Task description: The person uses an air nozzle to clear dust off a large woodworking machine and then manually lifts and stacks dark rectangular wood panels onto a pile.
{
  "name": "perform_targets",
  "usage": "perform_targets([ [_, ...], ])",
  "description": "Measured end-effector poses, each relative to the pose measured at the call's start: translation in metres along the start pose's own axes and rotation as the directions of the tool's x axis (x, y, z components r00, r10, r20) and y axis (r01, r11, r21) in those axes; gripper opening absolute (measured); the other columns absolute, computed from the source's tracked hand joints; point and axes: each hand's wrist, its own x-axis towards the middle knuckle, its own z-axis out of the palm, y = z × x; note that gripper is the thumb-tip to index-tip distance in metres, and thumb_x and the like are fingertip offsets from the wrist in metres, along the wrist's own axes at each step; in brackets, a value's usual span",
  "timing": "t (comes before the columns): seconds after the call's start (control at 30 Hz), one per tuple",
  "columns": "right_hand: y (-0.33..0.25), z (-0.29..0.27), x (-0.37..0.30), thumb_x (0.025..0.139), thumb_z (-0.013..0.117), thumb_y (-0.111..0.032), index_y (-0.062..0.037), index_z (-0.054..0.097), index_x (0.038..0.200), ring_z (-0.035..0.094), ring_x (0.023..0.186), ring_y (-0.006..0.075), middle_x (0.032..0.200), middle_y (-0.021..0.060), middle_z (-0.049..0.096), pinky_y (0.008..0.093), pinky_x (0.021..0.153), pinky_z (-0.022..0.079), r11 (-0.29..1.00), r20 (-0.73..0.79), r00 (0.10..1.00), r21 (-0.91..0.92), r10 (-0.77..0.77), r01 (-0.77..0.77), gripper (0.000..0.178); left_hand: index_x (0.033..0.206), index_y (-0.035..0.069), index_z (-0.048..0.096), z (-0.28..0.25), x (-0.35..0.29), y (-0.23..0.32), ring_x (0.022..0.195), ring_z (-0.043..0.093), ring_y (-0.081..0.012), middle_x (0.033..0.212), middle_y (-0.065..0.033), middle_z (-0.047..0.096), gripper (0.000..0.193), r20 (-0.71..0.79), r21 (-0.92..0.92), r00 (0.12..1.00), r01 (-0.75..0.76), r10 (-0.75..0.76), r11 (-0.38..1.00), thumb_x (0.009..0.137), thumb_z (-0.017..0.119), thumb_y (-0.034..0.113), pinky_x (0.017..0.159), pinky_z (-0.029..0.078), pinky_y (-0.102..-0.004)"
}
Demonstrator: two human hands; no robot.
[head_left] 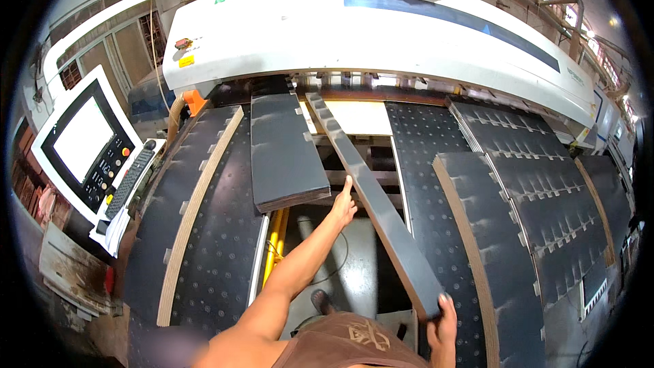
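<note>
A long, narrow dark-grey board (381, 204) slants across the gap in the machine's bed, its far end close under the machine and its near end by my body. My right hand (444, 327) is closed around that near end, fingertips over its right corner. Partway along, my left hand (345, 206) is closed at the board's left edge, thumb up against it; the fingers' undersides are hidden. Left of it lies a stack of wider dark panels (286, 153), turned slightly askew.
A white panel-cutting machine (381, 34) spans the far side. At left stand a control screen (83, 138) and keyboard (129, 180). Stacked dark panels (470, 232) cover the right tables, and more panels (178, 191) lie left. Yellow pipes (275, 238) show in the gap.
</note>
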Motion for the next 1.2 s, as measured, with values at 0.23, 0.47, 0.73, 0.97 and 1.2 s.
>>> perform_targets([
  [0.23, 0.002, -0.166, -0.170, 0.103, 0.055, -0.027, 0.0004, 0.055, 0.138, 0.050, 0.124, 0.0285, 0.135, 0.0166, 0.057, 0.0378, 0.111, 0.036, 0.642, -0.069, 0.849, -0.687, -0.524, 0.341, 0.045, 0.118, 0.009, 0.062, 0.076, -0.058, -0.083, 0.101, 0.065, -0.0327, 0.106, -0.0127, 0.067, 0.053, 0.089, -0.274, 0.982, 0.183, -0.164, 0.944, 0.095, 0.060, 0.057, 0.094, 0.052, -0.0557],
  [0.47, -0.047, -0.186, -0.149, 0.101, 0.053, -0.029, -0.0044, 0.062, 0.133, 0.052, 0.117, 0.0283, 0.131, 0.0165, 0.058, 0.0404, 0.107, 0.042, 1.000, -0.363, 0.931, -0.014, -0.031, 0.028, 0.041, 0.113, 0.003, 0.063, 0.088, -0.199, -0.025, 0.093, 0.068, -0.0270, 0.100, -0.0120, 0.069, 0.048, 0.080, -0.374, 0.983, -0.121, 0.163, 0.919, 0.097, 0.062, 0.048, 0.086, 0.057, -0.0447],
  [0.73, -0.020, -0.144, -0.039, 0.103, 0.046, -0.023, 0.0062, 0.061, 0.123, 0.068, 0.100, 0.0329, 0.111, 0.0178, 0.069, 0.0437, 0.085, 0.058, 0.830, 0.472, 0.735, 0.010, 0.488, -0.557, 0.038, 0.127, 0.003, 0.059, -0.046, -0.374, 0.058, 0.101, 0.064, -0.0255, 0.109, -0.0131, 0.065, 0.068, -0.602, -0.092, 0.637, -0.654, 0.481, 0.751, 0.086, 0.074, 0.055, 0.091, 0.054, -0.0369],
  [0.97, 0.081, -0.027, -0.135, 0.101, 0.049, -0.030, -0.0016, 0.060, 0.124, 0.066, 0.100, 0.0305, 0.112, 0.0130, 0.067, 0.0442, 0.084, 0.056, 0.621, 0.323, 0.554, -0.591, 0.767, -0.515, 0.039, 0.098, 0.005, 0.066, -0.225, -0.652, -0.032, 0.069, 0.066, -0.0205, 0.084, -0.0073, 0.066, 0.030, -0.835, -0.151, 0.314, -0.921, 0.452, 0.360, 0.088, 0.076, 0.031, 0.062, 0.056, -0.0375],
  [1.2, 0.242, 0.104, -0.353, 0.099, 0.047, -0.050, -0.0006, 0.040, 0.142, 0.054, 0.119, 0.0333, 0.133, 0.0188, 0.052, 0.0492, 0.100, 0.045, 0.365, 0.472, -0.111, -0.792, 0.875, -0.490, 0.066, 0.119, 0.005, 0.062, -0.303, -0.986, -0.036, 0.093, 0.067, -0.0265, 0.104, -0.0125, 0.068, 0.054, -0.921, 0.283, -0.115, -0.853, 0.372, 0.438, 0.093, 0.064, 0.052, 0.080, 0.056, -0.0444],
])
